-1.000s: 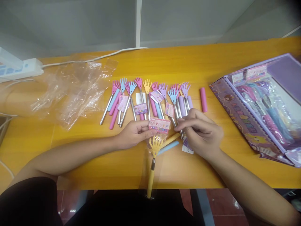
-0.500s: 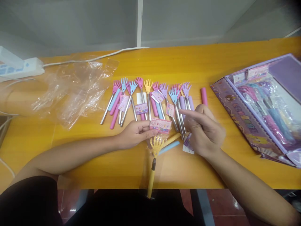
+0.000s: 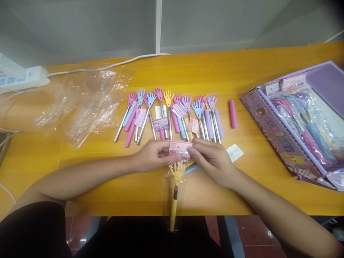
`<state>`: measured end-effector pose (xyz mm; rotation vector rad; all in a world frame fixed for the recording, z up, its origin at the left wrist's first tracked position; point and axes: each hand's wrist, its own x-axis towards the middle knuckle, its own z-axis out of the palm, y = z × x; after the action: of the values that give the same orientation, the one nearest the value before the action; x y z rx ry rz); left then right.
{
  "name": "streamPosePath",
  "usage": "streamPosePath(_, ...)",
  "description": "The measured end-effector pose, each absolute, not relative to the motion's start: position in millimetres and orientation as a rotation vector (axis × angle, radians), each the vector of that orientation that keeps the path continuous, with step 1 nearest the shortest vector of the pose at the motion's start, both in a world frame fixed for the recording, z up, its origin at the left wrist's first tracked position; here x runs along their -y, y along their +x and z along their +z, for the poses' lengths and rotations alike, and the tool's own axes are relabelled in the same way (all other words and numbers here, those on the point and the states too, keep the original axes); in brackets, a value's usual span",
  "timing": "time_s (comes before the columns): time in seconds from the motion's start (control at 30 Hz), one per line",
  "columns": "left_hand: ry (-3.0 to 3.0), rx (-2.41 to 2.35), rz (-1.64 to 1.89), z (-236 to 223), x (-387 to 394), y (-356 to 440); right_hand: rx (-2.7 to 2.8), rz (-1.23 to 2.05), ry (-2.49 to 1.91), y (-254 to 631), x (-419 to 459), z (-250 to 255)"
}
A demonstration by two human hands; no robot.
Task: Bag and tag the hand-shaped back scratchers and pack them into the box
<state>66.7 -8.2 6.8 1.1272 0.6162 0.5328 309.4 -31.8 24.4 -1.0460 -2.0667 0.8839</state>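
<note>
My left hand point(image 3: 152, 154) and my right hand point(image 3: 211, 159) both pinch the pink header card point(image 3: 179, 148) of a clear packet. In that packet hangs a yellow hand-shaped back scratcher point(image 3: 175, 190), reaching past the table's front edge. Just beyond my hands lies a row of several pink, blue, purple and yellow hand-shaped scratchers point(image 3: 172, 114) with steel shafts. A blue handle point(image 3: 191, 168) peeks out under my right hand.
Empty clear bags point(image 3: 86, 102) lie at the left, with a white power strip point(image 3: 21, 76) and its cord behind. A purple display box point(image 3: 301, 118) of packed scratchers sits at the right. A loose pink handle point(image 3: 232, 113) and a white card point(image 3: 234, 152) lie between.
My right hand has come left from the row of scratchers and taken the header card's right end. A white card it covered now lies bare on the table.
</note>
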Motion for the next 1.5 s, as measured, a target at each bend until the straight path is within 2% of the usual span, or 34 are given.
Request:
streamPosePath(0.27, 1.424, -0.714, 0.586, 8.8, 2.1, 62.6, 2.153, 0.792, -0.932, 301.3, 38.0, 22.6)
streamPosePath(0.67, 1.533, -0.751, 0.536, 12.4, 1.6, 64.8, 2.102, 0.812, -0.928, 298.5, 38.2, 22.2)
streamPosePath(0.83, 1.437, -0.712, 0.580, 8.8, 1.8, 61.4, 2.064, 0.803, -0.952, 301.7, 35.6, 22.4)
streamPosePath(1.03, 1.040, -0.637, 0.556, 0.3, 6.3, 61.8, 2.036, 0.791, -0.964, 302.9, 33.8, 23.0)
streamPosePath(1.23, 1.204, -0.706, 0.537, 4.0, 4.5, 64.7, 1.962, 0.864, -1.014, 308.4, 33.7, 22.3)
streamPosePath(1.5, 1.049, -0.711, 0.495, 7.8, 10.4, 68.0, 1.708, 0.886, -1.134, 314.9, 33.2, 14.7)
